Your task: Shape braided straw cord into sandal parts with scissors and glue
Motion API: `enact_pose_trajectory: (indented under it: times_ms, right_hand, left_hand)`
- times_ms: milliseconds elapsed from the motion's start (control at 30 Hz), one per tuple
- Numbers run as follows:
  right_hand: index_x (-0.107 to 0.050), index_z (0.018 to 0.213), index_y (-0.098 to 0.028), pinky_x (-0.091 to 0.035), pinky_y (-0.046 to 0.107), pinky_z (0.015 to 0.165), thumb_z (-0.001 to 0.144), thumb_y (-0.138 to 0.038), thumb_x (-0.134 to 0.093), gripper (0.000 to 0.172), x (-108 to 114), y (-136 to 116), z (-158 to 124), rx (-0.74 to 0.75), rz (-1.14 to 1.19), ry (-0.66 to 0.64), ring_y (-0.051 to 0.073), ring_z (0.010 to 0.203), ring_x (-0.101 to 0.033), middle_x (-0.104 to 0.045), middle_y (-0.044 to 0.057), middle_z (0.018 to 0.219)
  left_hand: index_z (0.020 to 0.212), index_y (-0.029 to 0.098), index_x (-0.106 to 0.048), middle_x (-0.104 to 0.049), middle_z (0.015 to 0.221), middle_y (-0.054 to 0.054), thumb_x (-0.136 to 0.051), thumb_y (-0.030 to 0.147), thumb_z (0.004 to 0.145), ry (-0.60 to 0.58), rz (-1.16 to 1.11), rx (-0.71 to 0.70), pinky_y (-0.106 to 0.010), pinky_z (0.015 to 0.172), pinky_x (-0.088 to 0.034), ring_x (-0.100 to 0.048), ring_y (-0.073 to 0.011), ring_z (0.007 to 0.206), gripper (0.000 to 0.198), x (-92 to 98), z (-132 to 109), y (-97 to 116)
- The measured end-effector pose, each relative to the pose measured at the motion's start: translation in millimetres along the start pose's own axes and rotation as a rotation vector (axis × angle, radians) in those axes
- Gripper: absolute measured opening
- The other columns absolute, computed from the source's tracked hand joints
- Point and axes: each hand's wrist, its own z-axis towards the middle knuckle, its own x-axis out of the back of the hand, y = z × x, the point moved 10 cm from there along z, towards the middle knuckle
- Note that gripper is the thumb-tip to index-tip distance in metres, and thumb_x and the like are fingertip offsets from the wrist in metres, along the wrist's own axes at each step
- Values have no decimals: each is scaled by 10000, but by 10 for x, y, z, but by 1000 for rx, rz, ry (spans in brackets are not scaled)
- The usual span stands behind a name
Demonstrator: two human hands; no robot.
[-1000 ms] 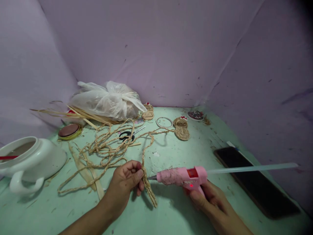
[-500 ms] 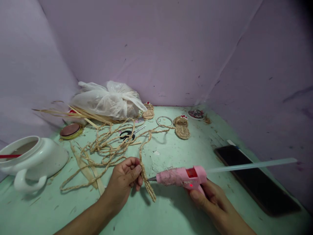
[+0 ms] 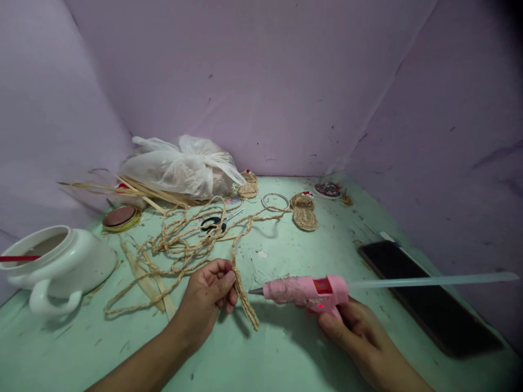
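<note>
The left hand (image 3: 208,296) pinches a braided straw cord (image 3: 244,291) between thumb and curled fingers, the folded, doubled end of the cord hanging just below the fingertips and resting on the pale green table (image 3: 278,354); from the pinch the cord runs up and away into a loose tangle of loops beyond the knuckles. The right hand (image 3: 355,332) is wrapped around the grip of a pink glue gun (image 3: 304,289), fingers closed about the handle, a small red light showing on its body; the metal nozzle points toward the left fingertips and stops just short of the doubled cord, apart from it. A long clear glue stick (image 3: 429,281) juts from the back of the gun, out past the right wrist. Beyond the right hand, on its outer side, lies a dark phone (image 3: 425,296). Far beyond the left fingers sit black-handled scissors (image 3: 212,224), a small woven straw slipper (image 3: 304,213), a thin ring (image 3: 275,200) and a knotted white plastic bag (image 3: 182,166). Well out to the left of the left wrist stands a white ceramic pot (image 3: 61,267) with a handle, and behind it a round tin lid (image 3: 120,216)
</note>
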Motion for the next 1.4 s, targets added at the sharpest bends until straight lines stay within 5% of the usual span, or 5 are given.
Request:
enact_pose_trajectory:
  times_ms: [200, 1400]
  right_hand:
    - [-679, 865, -189, -461, 276, 645, 795, -407, -536, 269, -46, 29, 15, 37, -8, -107, 201, 732, -583, -654, 50, 787]
    - [-583, 772, -180, -369, 234, 528, 804, -443, -501, 278, -57, 43, 11, 60, -123, -166, 140, 590, -425, -480, -7, 646]
  left_hand:
    - [747, 144, -521, -527, 493, 38, -724, 324, 633, 2, 14, 3, -152, 361, -337, -439, -58, 404, 294, 11, 18, 0]
    - [746, 137, -530, -530, 488, 39, -751, 334, 593, 27, -2, -21, -143, 351, -345, -436, -55, 400, 333, 80, 70, 60]
